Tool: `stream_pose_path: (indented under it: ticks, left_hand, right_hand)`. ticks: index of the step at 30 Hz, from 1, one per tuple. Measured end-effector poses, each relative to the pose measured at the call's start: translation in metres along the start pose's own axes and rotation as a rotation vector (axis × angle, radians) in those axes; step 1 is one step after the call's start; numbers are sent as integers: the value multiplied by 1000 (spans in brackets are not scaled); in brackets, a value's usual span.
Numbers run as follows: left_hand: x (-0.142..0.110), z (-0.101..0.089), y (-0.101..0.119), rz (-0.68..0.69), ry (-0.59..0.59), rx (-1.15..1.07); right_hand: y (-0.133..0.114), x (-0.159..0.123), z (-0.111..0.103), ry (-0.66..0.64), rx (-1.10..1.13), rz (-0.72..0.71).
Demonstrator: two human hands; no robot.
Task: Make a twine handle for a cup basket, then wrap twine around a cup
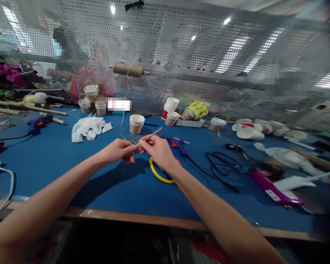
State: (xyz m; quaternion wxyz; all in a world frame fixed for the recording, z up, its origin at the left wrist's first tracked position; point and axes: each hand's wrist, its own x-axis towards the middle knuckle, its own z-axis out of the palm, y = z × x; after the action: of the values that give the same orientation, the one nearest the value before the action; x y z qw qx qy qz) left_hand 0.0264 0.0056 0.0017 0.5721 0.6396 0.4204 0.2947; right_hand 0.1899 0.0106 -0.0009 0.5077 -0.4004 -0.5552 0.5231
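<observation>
Above the middle of the blue table, my left hand and my right hand meet, fingers pinched on a thin brown strand. Its free end points up and away past my right fingers; whether it is stiff twine or a thin stick I cannot make out. Just beyond my hands stands a paper cup with a brown wrapped lower part and a white rim. Partly hidden under my right hand lies a yellow ring. A blue glue gun rests right beside that hand.
Twine runs down from a spool on the mesh panel. White crumpled cloth and small handled cups are at the back left. Another glue gun lies left. A black cable and purple power strip occupy the right.
</observation>
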Motion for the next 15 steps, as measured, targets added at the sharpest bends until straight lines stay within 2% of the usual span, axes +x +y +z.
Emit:
stream_pose_path:
  ticks: [2, 5, 8, 11, 15]
  left_hand:
    - [-2, -7, -3, 57, 13, -41]
    - [-4, -11, -6, 281, 112, -80]
    - [-5, -6, -8, 512, 192, 84]
    - [-9, 2, -6, 663, 279, 296]
    - [-17, 12, -4, 801, 241, 440]
  right_hand:
    - [0, 3, -1, 19, 79, 52]
    - [0, 3, -1, 15, 211, 149]
    - [1, -2, 2, -27, 313, 237]
    - [2, -7, 2, -63, 384, 293]
    - [2, -11, -5, -74, 422, 307]
